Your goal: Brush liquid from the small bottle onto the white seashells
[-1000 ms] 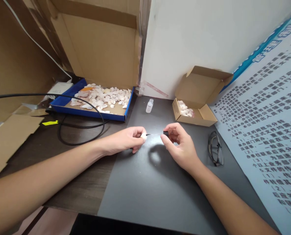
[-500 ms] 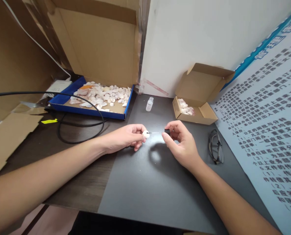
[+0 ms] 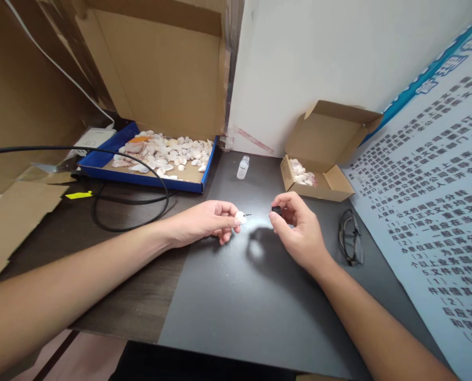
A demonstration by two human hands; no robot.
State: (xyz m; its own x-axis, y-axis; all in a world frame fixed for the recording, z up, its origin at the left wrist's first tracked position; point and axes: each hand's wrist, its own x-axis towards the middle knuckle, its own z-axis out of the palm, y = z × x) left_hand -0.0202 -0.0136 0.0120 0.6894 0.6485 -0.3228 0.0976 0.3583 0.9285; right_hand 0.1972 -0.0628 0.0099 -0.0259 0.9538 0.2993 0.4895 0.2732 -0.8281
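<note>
Between the thumb and fingers of my left hand (image 3: 214, 221) is a small white shell (image 3: 241, 217), held above the dark grey mat (image 3: 220, 307). My right hand (image 3: 297, 222) pinches a black cap (image 3: 276, 210) to the right of the shell. A thin stem with a dark brush tip (image 3: 248, 215) reaches from the cap toward the shell; the tip is at the shell's right edge, and whether it touches cannot be told. Behind both hands a small clear bottle (image 3: 243, 168) with a white label stands uncapped on the mat.
Many shells lie in a blue-edged box (image 3: 148, 182) at the back left. An open cardboard box (image 3: 319, 191) with a few shells stands at the back right. Glasses (image 3: 350, 238) lie right of my right hand. A black cable (image 3: 133, 228) loops on the left.
My right hand has moved slightly right with the cap, and the brush tip has shifted from over the shell to its right edge. The shell has moved a little right with my left hand.
</note>
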